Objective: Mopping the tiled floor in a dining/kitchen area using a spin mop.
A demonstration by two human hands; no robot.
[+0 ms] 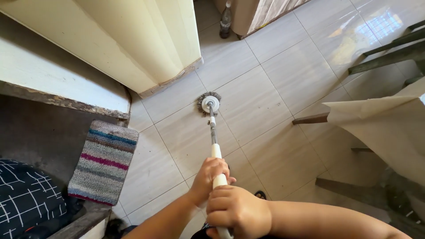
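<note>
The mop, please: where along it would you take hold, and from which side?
Grip the mop on its cream handle sleeve, near the upper end, as both hands do now: the left hand farther down the pole, the right hand nearest the body. Come from the near side; the pole slants up toward the person while the round head lies on the tiled floor.

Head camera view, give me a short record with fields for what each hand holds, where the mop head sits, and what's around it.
left hand: left hand gripping the mop handle, farther down the pole
right hand: right hand gripping the same handle, nearer the body
mop head: round mop head resting on the tiled floor
left side: striped mat on a dark step
far end: bottle standing on the floor
right side: pale cloth over furniture
</note>
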